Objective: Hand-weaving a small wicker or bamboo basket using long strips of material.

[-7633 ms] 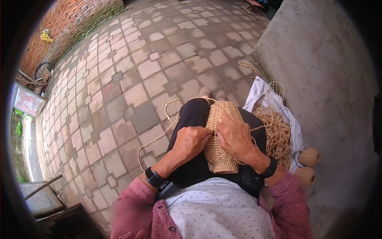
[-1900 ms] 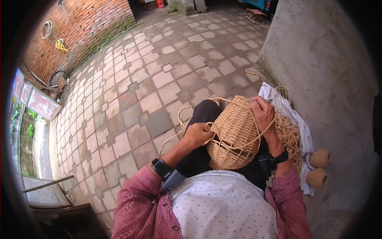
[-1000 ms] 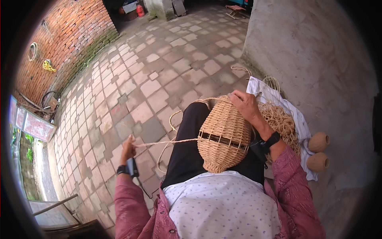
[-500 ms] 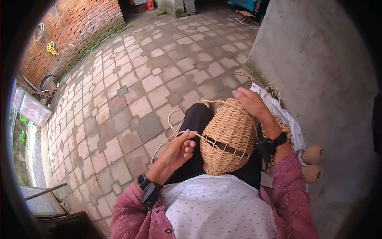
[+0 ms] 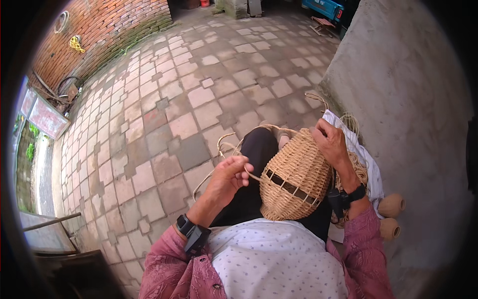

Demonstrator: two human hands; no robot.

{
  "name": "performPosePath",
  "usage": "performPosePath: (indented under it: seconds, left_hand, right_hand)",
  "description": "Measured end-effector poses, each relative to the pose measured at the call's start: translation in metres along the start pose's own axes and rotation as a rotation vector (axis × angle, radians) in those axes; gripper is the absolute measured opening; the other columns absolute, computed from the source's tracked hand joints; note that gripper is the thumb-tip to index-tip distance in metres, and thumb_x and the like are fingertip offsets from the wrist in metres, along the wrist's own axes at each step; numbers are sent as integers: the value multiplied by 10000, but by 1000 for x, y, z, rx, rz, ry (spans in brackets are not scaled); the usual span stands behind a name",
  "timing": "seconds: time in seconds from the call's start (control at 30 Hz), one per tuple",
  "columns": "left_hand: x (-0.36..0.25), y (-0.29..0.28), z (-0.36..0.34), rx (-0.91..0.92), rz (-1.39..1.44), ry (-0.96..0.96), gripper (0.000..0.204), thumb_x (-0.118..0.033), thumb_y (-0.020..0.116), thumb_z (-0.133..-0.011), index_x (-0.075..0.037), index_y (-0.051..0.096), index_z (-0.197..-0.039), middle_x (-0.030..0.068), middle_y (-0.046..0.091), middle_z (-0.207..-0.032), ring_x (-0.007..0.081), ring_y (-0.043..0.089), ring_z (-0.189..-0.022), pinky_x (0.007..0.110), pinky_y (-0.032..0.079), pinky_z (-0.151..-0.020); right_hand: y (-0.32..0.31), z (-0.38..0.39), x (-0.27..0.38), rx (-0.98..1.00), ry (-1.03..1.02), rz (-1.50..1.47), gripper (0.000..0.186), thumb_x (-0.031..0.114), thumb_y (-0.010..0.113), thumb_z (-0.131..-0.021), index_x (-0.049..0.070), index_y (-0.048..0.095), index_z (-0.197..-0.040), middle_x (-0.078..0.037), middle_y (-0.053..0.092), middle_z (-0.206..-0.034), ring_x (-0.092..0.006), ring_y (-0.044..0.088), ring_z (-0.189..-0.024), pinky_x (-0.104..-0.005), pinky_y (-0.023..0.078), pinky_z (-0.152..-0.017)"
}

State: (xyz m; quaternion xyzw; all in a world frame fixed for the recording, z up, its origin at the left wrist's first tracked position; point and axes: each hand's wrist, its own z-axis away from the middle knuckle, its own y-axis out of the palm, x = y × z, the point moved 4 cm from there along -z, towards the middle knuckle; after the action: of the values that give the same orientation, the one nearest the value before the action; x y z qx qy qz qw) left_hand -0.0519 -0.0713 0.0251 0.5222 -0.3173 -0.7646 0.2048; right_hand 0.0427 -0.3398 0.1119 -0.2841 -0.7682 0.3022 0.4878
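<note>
Pinched in the person's left hand (image 5: 228, 178), thumb against fingers, is a tan twisted cord (image 5: 254, 176) that runs over to the left side of a woven basket (image 5: 294, 172). So yeah, that hand's closed on the cord and sits just left of the basket, not touching it. Right hand (image 5: 330, 144) is up at the basket's far right edge, fingers curled, in contact with the weave; honestly can't tell if it's properly gripping or just resting there, because the fingertips are tucked out of sight.

Basket itself lies tilted across the lap, on dark trousers (image 5: 259, 147), narrow neck toward the white spotted shirt (image 5: 279, 259). There's an unwoven band across it, dark inside, with the upright strands showing like little ladder rungs.

Some loose cord loops out past the left knee too, over the paving (image 5: 172, 124). Off to the right there's a heap of tan cord (image 5: 360, 168), partly behind the right forearm, on a white cloth (image 5: 369, 162). Next to that, two small round tan pots (image 5: 390, 205) lie on their sides near the grey wall (image 5: 413, 114). Way off at the far left, a yellow coil (image 5: 76, 44) hangs on the brick wall (image 5: 119, 25).
</note>
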Motion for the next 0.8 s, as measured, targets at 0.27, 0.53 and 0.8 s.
performPosePath:
  seconds: [0.27,0.53,0.8]
  left_hand:
    - [16,17,-12,-30,-510,-198,150,-219,696,-913,-76,661,-880,-28,619,-753,43,544,-604,194,481,-531]
    - [18,30,-21,-91,-1150,-133,213,-182,598,-873,1,681,-943,43,662,-742,103,592,-584,230,488,-513]
    - [10,36,-12,-17,-1030,-60,196,-170,642,-846,15,702,-824,45,652,-664,129,629,-573,264,512,-527]
  right_hand:
    - [-5,3,11,7,13,-43,270,267,623,-895,26,557,-793,-130,581,-621,-238,572,-549,-373,458,-561]
    - [-12,8,30,-29,-35,-12,232,223,640,-887,33,554,-785,-160,602,-641,-331,611,-584,-410,462,-555]
    - [-20,14,25,-118,-146,-126,182,152,615,-893,23,547,-783,-157,586,-631,-318,590,-560,-380,444,-533]
